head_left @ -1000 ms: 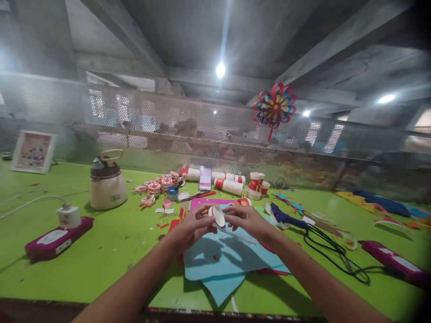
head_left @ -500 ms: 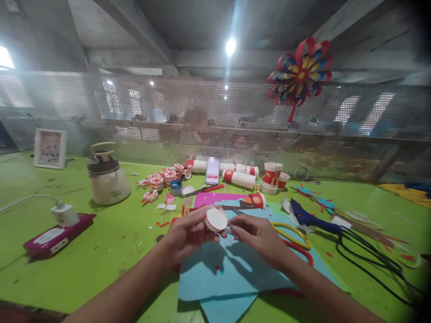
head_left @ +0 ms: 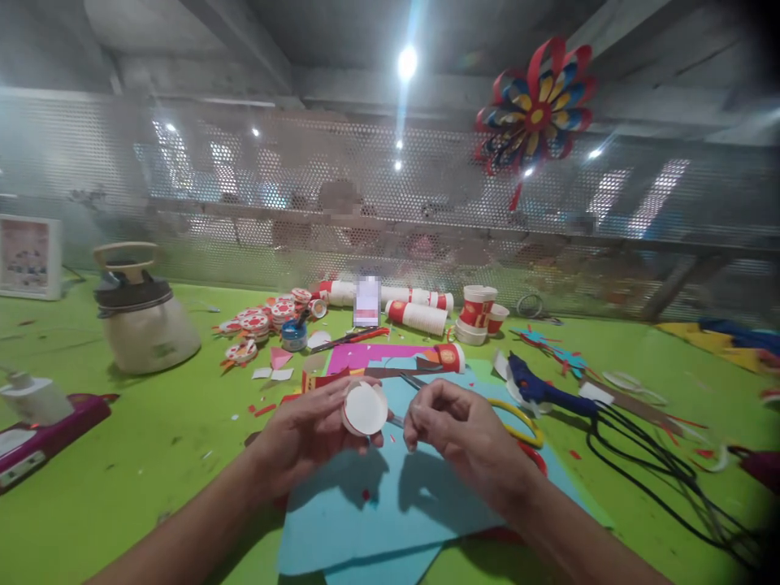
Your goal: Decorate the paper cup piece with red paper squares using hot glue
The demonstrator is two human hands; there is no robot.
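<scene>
My left hand (head_left: 310, 435) is closed round a cut-down paper cup (head_left: 364, 409), white with a trace of red at its edge and its round face tipped up towards me. To its right, a short gap away, hovers my right hand (head_left: 466, 435), fingers curled and thumb pressed in a pinch; whether something small is in it I cannot make out. Both are above light blue paper sheets (head_left: 366, 528). Scissors with yellow and red handles (head_left: 522, 422) lie on the sheets, partly hidden behind my right hand.
Behind the sheets lie a stack of paper cups (head_left: 418, 317), a propped phone (head_left: 367, 301), a blue jar (head_left: 294, 335) and red-and-white paper turtles (head_left: 253, 321). A blue glue gun (head_left: 548, 390) with black cable is at right. A kettle-like flask (head_left: 143, 325) and a power strip (head_left: 61, 439) stand left.
My right hand has drawn away from the paper cup, and its fingers have curled more. The cup's face has turned slightly. The whole view has shifted to the right and closer.
</scene>
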